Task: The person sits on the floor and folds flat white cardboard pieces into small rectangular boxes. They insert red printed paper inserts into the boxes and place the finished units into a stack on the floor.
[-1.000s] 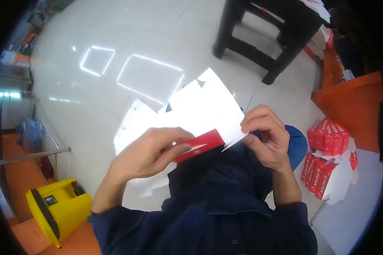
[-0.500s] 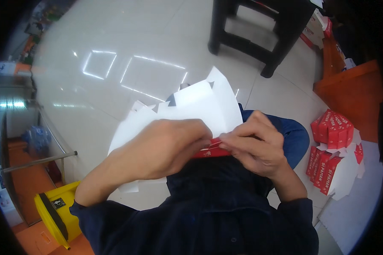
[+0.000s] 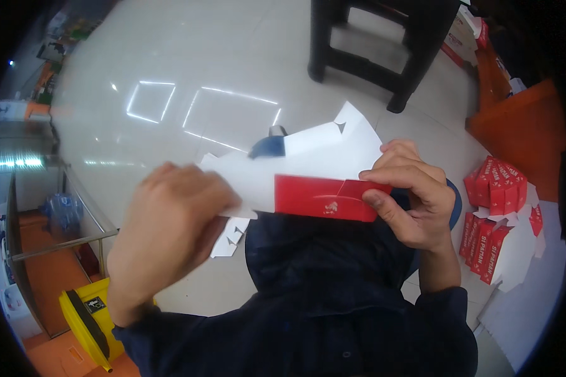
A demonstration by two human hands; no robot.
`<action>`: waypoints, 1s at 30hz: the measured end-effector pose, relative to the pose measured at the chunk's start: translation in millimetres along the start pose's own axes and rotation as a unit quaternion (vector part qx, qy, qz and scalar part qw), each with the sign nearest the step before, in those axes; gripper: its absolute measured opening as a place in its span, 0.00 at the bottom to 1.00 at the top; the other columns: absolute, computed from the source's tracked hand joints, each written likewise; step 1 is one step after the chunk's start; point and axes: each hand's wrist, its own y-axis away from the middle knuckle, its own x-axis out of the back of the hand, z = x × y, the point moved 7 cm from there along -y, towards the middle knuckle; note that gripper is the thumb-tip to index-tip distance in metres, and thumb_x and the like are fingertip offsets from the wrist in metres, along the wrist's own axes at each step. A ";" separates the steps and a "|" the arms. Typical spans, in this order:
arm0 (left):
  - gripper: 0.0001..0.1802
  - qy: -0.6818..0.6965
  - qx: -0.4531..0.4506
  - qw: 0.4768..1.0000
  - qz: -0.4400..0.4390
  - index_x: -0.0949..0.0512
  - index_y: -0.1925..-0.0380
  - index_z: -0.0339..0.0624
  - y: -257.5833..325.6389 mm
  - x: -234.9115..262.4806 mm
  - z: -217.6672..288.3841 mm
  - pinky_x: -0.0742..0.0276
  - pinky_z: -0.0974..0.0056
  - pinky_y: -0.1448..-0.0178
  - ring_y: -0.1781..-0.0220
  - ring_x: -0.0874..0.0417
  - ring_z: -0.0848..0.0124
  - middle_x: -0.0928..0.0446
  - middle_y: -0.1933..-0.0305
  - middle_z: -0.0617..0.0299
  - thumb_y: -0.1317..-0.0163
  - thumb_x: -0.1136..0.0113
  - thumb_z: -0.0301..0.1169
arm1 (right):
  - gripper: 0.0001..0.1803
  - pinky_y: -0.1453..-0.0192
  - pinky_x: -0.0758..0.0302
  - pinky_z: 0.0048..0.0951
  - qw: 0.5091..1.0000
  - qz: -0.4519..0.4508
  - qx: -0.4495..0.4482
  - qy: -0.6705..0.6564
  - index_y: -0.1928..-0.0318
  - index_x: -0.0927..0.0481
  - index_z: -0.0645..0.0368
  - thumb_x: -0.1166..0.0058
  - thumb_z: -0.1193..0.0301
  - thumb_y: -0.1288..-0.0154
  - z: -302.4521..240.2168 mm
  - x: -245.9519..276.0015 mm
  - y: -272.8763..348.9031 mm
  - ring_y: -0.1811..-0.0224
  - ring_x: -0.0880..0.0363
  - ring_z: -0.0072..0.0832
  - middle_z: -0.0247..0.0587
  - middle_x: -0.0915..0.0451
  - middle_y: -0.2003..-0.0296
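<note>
A partly folded cardboard box (image 3: 324, 147), white inside with a red outer panel (image 3: 321, 198), lies across my lap. My right hand (image 3: 415, 195) is closed on its right end, thumb on the red face and fingers behind the upper edge. At the left end my left hand (image 3: 176, 210), smeared by motion, is closed around a white part of the card, and its fingertips are partly hidden. A white slotted flap (image 3: 231, 237) sticks out below that hand. The red panel stands folded up between the two hands.
Red-and-white folded boxes (image 3: 497, 188) are stacked on the right, beside an orange-brown wooden piece (image 3: 516, 122). A black stool (image 3: 358, 60) stands ahead on the tiled floor. On the left are a metal-framed rack (image 3: 63, 245) and a yellow bin (image 3: 94, 320).
My hands have moved apart: the left went left, the right went right. The red panel between them now shows far more of its face. The card has shifted slightly right.
</note>
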 end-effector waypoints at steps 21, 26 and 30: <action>0.10 -0.153 -0.148 0.957 0.198 0.20 0.74 0.45 -78.5 11.5 56.3 0.26 0.60 0.62 0.67 0.15 0.69 0.15 0.71 0.64 0.46 0.24 0.28 | 0.09 0.55 0.32 0.32 0.989 0.065 -0.026 0.132 0.57 0.13 0.59 0.34 0.79 0.39 -7.2 25.8 8.0 0.68 0.23 0.31 0.40 0.16 0.69; 0.11 -0.175 -0.110 0.954 0.216 0.22 0.74 0.47 -80.0 -7.1 52.2 0.29 0.62 0.66 0.69 0.17 0.69 0.18 0.72 0.65 0.47 0.25 0.29 | 0.09 0.53 0.33 0.32 0.986 0.084 -0.064 0.131 0.57 0.13 0.59 0.34 0.80 0.39 0.9 22.4 17.9 0.68 0.23 0.31 0.38 0.16 0.69; 0.10 -0.171 -0.122 0.951 0.226 0.21 0.72 0.46 -80.1 -17.4 54.2 0.29 0.64 0.67 0.70 0.19 0.69 0.20 0.72 0.64 0.48 0.26 0.28 | 0.10 0.52 0.32 0.32 0.984 0.056 -0.076 0.150 0.58 0.14 0.59 0.34 0.80 0.40 -0.3 17.5 17.3 0.67 0.22 0.32 0.39 0.16 0.68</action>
